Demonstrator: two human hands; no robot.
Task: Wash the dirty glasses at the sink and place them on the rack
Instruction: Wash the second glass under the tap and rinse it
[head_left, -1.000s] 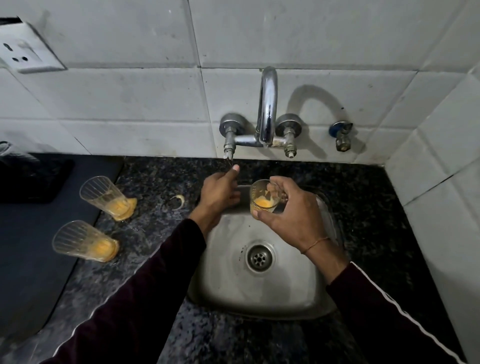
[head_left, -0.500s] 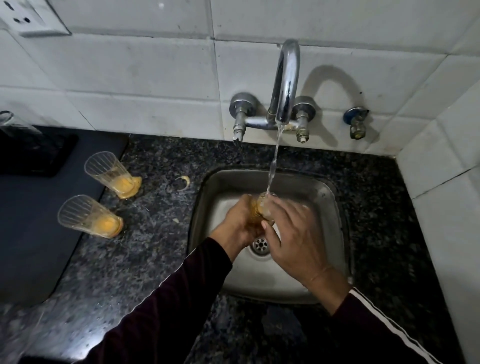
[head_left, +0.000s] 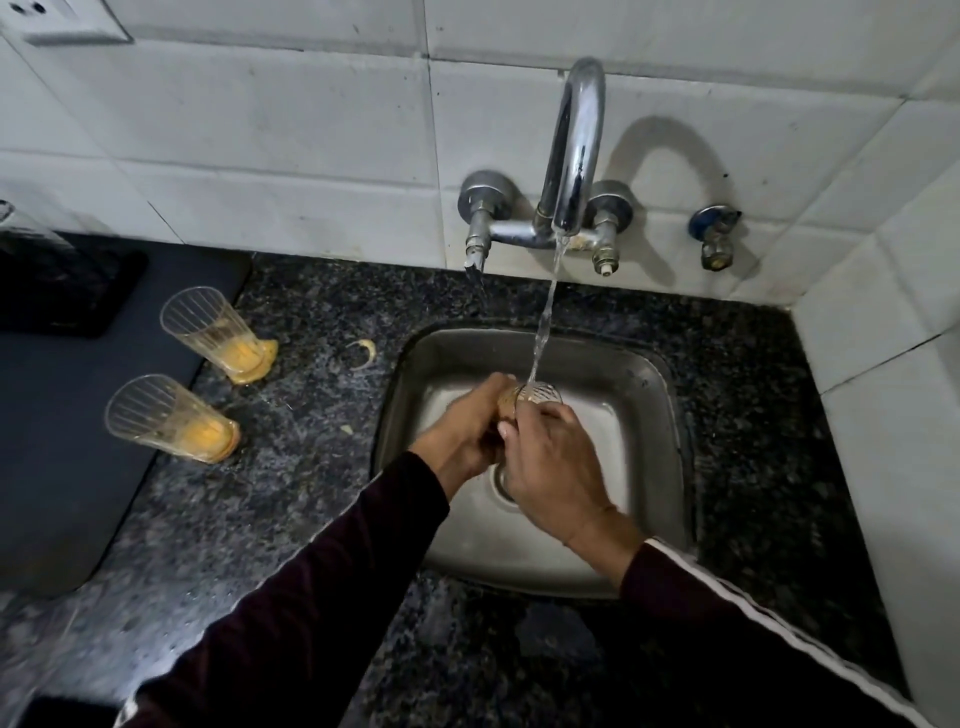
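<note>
Gripping the glass (head_left: 535, 396) between both hands (head_left: 519, 447), under running water — over the sink (head_left: 654, 415)

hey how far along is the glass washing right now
Nothing looks finished: no washed glass and no rack show in view. In hand: the left hand and right hand both grip one glass over the sink, water from the faucet running into it. Left: two dirty glasses with orange residue stand on the counter, the far glass and the near glass, then racking all three.
</note>
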